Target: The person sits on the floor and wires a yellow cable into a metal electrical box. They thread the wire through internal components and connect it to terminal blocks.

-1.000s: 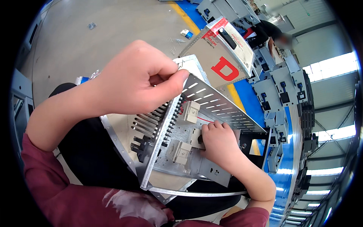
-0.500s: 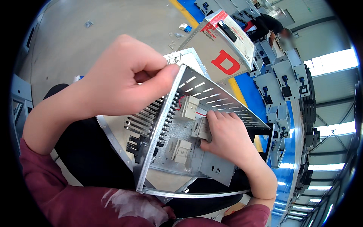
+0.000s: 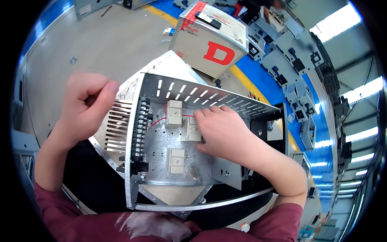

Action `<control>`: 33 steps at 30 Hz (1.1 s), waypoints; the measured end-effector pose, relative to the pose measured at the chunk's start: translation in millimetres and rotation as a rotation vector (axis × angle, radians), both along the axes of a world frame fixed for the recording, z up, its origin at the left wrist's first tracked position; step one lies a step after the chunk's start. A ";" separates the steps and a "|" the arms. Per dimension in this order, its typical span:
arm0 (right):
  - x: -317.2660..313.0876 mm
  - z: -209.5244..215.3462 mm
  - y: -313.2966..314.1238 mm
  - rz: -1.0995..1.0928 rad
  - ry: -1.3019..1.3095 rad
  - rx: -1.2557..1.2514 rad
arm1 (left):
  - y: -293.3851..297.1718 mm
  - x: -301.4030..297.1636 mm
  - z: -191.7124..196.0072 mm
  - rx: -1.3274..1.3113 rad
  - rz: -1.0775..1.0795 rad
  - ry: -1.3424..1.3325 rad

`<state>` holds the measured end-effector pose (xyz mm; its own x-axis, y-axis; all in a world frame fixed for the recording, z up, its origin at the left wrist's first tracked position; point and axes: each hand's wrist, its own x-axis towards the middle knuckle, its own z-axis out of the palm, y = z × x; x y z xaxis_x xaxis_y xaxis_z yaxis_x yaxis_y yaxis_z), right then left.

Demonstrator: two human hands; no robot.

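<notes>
An open metal chassis (image 3: 133, 161) with slotted walls rests across my lap. Inside it are cream rectangular blocks: an upper one (image 3: 174, 114), a lower one (image 3: 176, 160) and a middle one (image 3: 190, 131). My right hand (image 3: 217, 131) has its fingers closed over the right side of the middle block, partly hiding it. A thin red wire (image 3: 188, 115) passes from the upper block to my right fingers. My left hand (image 3: 88, 103) is raised left of the chassis, fingers curled and thumb against them, slightly blurred; anything in it is hidden.
A black terminal strip (image 3: 140, 129) with screws lines the chassis's left wall, with metal strips (image 3: 117, 125) projecting outside. A grey plate (image 3: 226, 173) stands inside at lower right. Beyond is a large carton (image 3: 201, 50) with a phone (image 3: 207, 20) on top. Another person works behind it.
My left hand has moved left and down, away from the chassis's upper corner. The view has turned, so the chassis appears more level. My right hand stays at the middle block.
</notes>
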<state>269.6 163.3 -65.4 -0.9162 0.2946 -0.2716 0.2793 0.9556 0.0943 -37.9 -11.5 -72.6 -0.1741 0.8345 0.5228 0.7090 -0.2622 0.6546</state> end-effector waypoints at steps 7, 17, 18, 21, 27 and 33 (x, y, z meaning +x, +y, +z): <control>-2.3 25.8 4.5 -0.031 0.286 0.035 | -6.2 -10.6 -12.6 -0.034 0.043 -0.007; -15.5 18.0 6.3 -0.075 0.181 -0.165 | -20.7 -1.6 -4.3 0.004 0.014 0.047; -13.4 15.1 -0.3 0.011 0.197 -0.176 | -23.2 3.5 -3.2 0.031 0.009 0.057; -1.8 10.2 -22.2 0.163 0.224 -0.225 | -30.2 16.0 -0.7 0.035 -0.014 0.048; -2.3 2.2 -41.8 0.293 0.101 -0.037 | -33.2 23.7 6.1 0.059 -0.046 0.105; -12.1 2.0 -49.8 0.284 0.180 -0.109 | -34.7 22.8 10.2 0.106 -0.073 0.108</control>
